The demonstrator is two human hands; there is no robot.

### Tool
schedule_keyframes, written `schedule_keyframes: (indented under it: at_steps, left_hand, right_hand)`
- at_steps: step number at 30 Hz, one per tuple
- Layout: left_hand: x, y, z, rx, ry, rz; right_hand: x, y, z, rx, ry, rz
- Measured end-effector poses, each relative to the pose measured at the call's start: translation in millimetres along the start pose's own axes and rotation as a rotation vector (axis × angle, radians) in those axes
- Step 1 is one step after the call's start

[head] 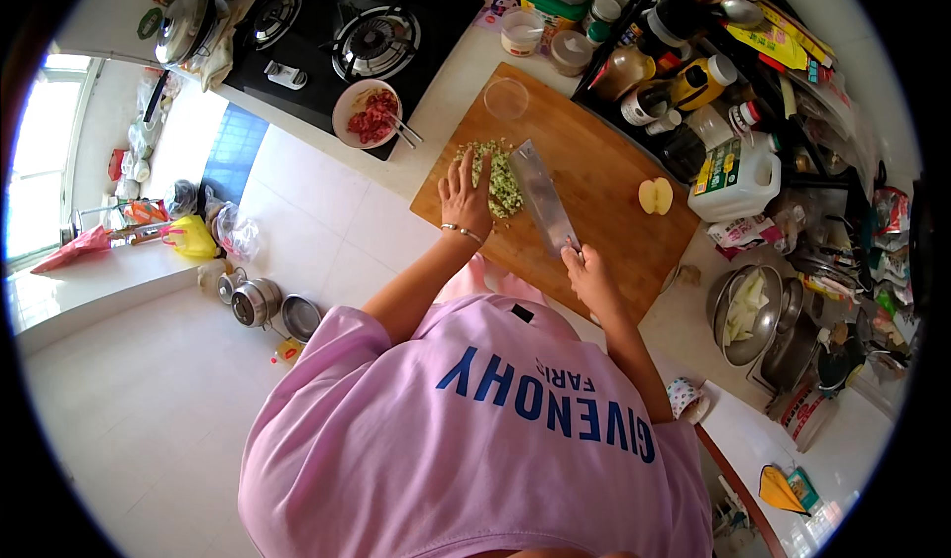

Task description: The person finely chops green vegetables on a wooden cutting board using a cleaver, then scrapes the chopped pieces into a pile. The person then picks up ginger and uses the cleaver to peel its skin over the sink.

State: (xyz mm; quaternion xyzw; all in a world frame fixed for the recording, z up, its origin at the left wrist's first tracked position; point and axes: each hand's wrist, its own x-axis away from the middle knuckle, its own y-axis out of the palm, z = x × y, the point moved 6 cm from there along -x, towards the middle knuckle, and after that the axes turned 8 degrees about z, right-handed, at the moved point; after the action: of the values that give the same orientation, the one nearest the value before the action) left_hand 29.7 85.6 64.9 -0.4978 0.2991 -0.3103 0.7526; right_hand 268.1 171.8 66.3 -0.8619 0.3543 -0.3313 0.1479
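Observation:
A heap of finely chopped green vegetable [505,187] lies on the wooden cutting board [609,157]. My left hand [466,200] rests on the heap's left side, fingers spread, gripping nothing. In my right hand [589,270] is the handle of a cleaver [544,200], whose blade lies along the heap's right side. Farther right on the board sits an apple piece with its pale cut face up [655,195]. A clear round lid or dish [507,98] is at the board's far edge. Beyond the board's left side, a bowl of raw meat [366,113] holds chopsticks.
A black gas stove [312,31] stands at the upper left. Jars [570,53], sauce bottles [698,83] and a white plastic jug [735,179] crowd the board's far and right sides. At the right, a metal bowl [773,313] holds pale green pieces.

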Motion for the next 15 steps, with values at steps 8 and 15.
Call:
schedule_keyframes:
  at_steps: [8,15]
  left_hand:
    - [21.0,-43.3,6.8,-0.013,0.015,0.093]
    - [24.9,-39.6,65.4,-0.006,0.239,-0.023]
  right_hand:
    - [23.1,-22.0,-78.9,0.573,-0.492,0.354]
    - [22.8,-17.8,-85.2,0.613,-0.601,0.304]
